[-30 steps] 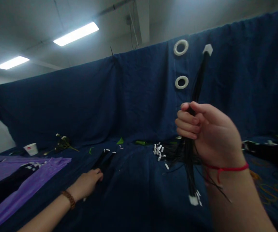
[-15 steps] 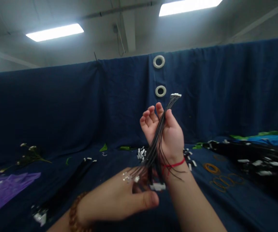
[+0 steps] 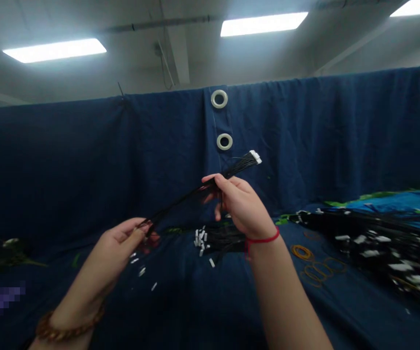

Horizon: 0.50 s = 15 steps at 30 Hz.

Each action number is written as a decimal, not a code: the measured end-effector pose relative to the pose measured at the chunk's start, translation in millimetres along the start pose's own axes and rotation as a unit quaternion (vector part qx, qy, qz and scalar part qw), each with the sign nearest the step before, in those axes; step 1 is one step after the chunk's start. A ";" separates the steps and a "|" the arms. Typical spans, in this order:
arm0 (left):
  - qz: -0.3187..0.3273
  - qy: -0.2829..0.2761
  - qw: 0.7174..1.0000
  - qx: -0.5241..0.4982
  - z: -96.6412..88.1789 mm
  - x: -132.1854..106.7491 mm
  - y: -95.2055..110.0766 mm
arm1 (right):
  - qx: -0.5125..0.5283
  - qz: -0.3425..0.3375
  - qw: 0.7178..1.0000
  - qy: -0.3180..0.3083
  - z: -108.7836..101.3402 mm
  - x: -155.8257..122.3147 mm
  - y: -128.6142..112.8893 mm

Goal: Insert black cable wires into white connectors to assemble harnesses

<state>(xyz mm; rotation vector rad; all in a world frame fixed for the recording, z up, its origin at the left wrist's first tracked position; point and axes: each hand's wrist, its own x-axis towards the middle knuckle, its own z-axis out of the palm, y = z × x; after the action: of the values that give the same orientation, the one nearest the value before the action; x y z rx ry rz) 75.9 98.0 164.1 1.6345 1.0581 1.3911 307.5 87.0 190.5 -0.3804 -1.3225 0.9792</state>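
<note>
- A bundle of wires [image 3: 195,192] runs between the left hand [image 3: 122,243] and the right hand [image 3: 237,201], above the counter [image 3: 202,311].
- A heap of wires [image 3: 219,238] lies on the counter, below the right hand.
- Loose plugs [image 3: 142,271] lie on the counter, below the left hand.
- Rubber bands [image 3: 315,260] lie right of the heap.
- A larger pile of wires [image 3: 374,248] lies beyond them, further right.
- A curtain [image 3: 67,165] hangs behind the counter.

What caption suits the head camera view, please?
The left hand and right hand hold a black wire bundle above navy cloth.
</note>
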 end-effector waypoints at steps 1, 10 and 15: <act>0.019 0.016 1.000 0.015 -7.6 4.0 -2.0 | -0.019 0.022 0.999 -0.018 -2.1 -0.6 -0.4; 0.115 0.137 0.971 -0.156 -33.7 0.0 6.5 | -0.064 0.054 0.993 -0.086 -11.3 -4.3 1.0; 0.104 0.027 0.994 0.023 -38.2 -11.6 14.5 | -0.062 0.020 0.995 -0.081 -2.9 -1.8 9.8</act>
<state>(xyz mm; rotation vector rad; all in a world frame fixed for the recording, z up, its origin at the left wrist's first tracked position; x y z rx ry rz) 39.2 82.4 178.4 1.7922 0.9784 1.5634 306.6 92.0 181.4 -0.4312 -1.5321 0.9795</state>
